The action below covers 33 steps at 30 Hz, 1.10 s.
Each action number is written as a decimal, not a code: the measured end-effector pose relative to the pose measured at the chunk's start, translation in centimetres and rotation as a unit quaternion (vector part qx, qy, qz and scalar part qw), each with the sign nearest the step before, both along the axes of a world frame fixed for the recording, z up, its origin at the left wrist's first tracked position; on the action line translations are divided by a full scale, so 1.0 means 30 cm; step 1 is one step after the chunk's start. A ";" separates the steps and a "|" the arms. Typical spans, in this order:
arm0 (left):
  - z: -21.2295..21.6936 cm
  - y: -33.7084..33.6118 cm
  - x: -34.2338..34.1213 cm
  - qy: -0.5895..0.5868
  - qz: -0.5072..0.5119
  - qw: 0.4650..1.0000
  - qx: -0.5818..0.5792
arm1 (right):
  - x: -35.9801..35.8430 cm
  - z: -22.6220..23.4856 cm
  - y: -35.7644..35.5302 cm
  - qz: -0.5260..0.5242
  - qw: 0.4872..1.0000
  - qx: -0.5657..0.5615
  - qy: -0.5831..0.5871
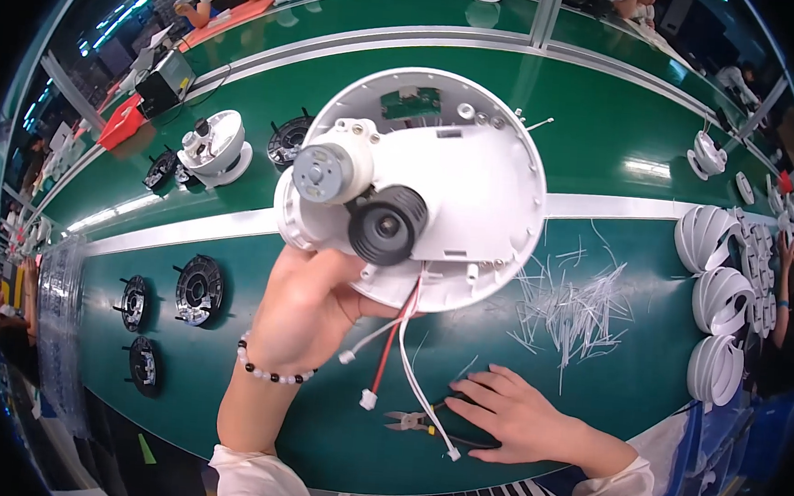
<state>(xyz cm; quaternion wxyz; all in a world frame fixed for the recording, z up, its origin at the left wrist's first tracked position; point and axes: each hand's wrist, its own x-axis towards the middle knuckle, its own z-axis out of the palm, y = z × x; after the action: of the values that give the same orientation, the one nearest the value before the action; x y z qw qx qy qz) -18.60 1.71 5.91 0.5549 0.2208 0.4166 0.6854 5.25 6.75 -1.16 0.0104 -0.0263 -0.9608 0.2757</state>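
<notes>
A round white plastic housing (482, 190) is held up by my left hand (308, 293), whose fingers grip its lower left edge. Its open side faces me, showing a silver-capped motor (321, 173) and a black ribbed round part (386, 227). Red and white wires (406, 349) with white plugs dangle from its underside. My right hand (519, 415) lies low over the table, fingers stretched and apart. Beside its fingertips are diagonal cutters (412, 422), jaws pointing left; their dark handles run partly under the hand.
Cut white plastic strips (575, 304) lie heaped at right, near stacked white curved shells (715, 372). Several black round parts (199, 290) lie at left. Another white assembly (217, 151) stands on the far green surface, beyond a white ledge (600, 206). Other people work around the benches.
</notes>
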 end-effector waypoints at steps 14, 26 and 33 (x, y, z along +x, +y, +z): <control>0.018 -0.042 0.084 0.098 0.037 0.994 0.009 | -0.149 0.238 0.063 -0.182 0.914 0.250 0.262; -0.039 -0.042 0.069 0.208 0.170 0.959 0.088 | -0.230 0.285 0.061 -0.177 0.923 -0.337 0.059; 0.011 -0.046 0.074 0.213 0.128 0.966 0.067 | -0.244 0.246 0.036 -0.104 0.546 -0.824 0.115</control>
<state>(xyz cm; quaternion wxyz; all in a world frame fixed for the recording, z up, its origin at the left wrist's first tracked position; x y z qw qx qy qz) -16.38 0.33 6.23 0.3451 0.3435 0.5031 0.7140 -2.06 7.83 6.22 0.1233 -0.0910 -0.2934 0.9436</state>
